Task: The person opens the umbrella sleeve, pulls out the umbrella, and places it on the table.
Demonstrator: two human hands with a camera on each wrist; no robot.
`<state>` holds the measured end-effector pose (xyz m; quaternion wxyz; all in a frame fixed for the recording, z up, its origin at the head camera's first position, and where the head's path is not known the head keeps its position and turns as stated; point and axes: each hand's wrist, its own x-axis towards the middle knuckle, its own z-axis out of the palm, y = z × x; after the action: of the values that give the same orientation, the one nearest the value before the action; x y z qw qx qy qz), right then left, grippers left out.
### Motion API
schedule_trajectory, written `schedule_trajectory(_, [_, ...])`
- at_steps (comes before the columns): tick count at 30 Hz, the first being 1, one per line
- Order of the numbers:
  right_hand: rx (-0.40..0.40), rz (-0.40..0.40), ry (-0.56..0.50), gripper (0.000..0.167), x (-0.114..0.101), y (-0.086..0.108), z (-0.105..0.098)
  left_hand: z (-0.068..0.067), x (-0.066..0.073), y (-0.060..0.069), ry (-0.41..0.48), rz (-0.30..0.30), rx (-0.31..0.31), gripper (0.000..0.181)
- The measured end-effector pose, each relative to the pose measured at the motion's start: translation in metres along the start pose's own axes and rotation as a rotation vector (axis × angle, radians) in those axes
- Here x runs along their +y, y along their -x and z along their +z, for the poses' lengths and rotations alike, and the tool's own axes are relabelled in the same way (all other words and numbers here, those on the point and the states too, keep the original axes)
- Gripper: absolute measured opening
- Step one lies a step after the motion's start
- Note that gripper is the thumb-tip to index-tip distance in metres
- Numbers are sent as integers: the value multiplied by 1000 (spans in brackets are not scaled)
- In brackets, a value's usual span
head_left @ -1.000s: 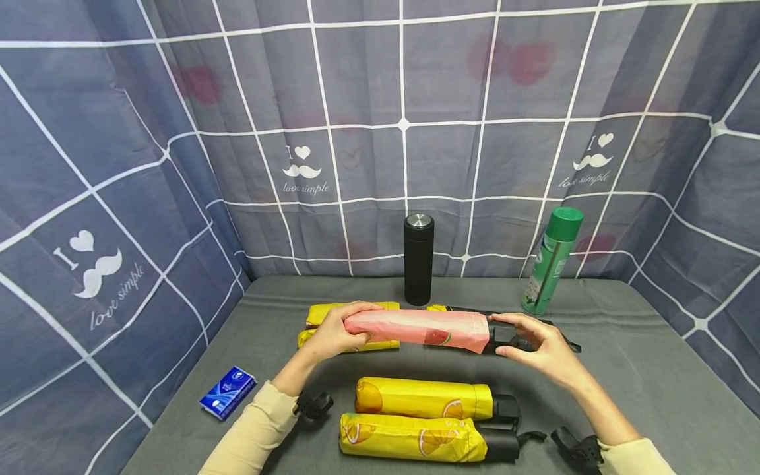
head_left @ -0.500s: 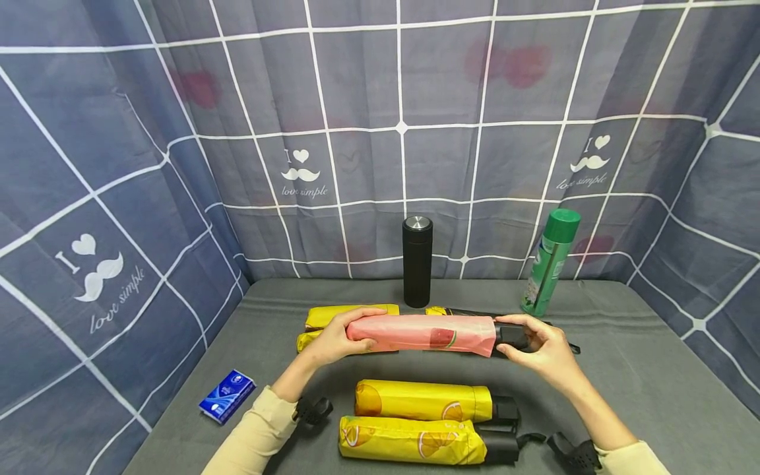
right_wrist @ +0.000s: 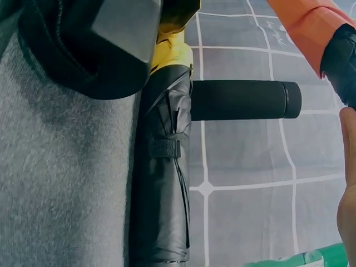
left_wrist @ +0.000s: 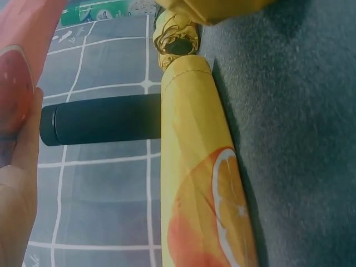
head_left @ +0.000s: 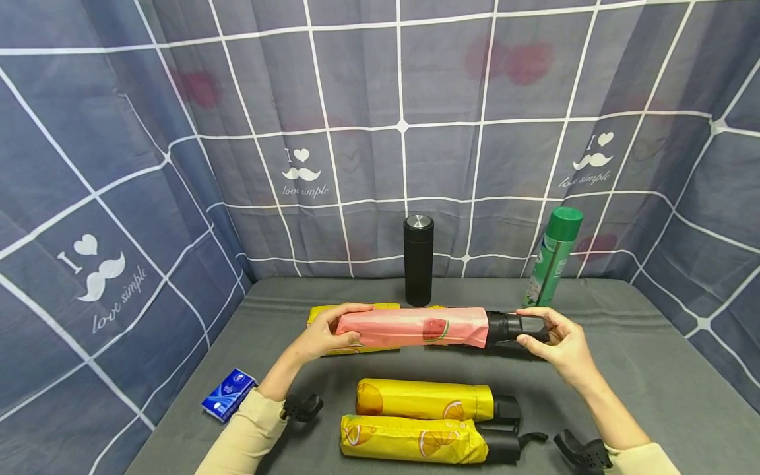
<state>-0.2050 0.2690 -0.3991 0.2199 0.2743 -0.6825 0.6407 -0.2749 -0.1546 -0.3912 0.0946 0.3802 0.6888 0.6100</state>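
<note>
A pink sleeve with a watermelon print (head_left: pixel 410 327) is held level above the table, a black folded umbrella (head_left: pixel 501 328) protruding from its right end. My left hand (head_left: pixel 323 335) grips the sleeve's left end; part of that hand (left_wrist: pixel 19 194) borders the left wrist view. At the other end, my right hand (head_left: pixel 561 343) pinches the black handle (head_left: pixel 533 326) between thumb and fingers. Behind the sleeve lie yellow sleeved items (head_left: pixel 356 351), partly hidden; the right wrist view shows a black folded umbrella (right_wrist: pixel 167 183) with a strap there.
Two yellow-sleeved umbrellas with orange prints (head_left: pixel 424 398) (head_left: pixel 415 441) lie at the front. A black flask (head_left: pixel 418 264) and a green spray can (head_left: pixel 552 257) stand at the back. A blue packet (head_left: pixel 229 394) lies at left; a checked curtain surrounds the table.
My right hand has moved right with the handle, and more black shaft shows beyond the sleeve's end. The left hand has shifted slightly left with the sleeve.
</note>
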Motion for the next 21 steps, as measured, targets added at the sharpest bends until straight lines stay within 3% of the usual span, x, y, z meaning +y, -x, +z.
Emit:
schedule_trajectory(14, [21, 28, -54, 41, 5, 5, -12, -15, -5, 14, -72, 68, 25, 48])
schedule_trajectory(21, [58, 65, -9, 40, 8, 7, -16, -21, -5, 22, -93, 65, 47, 45])
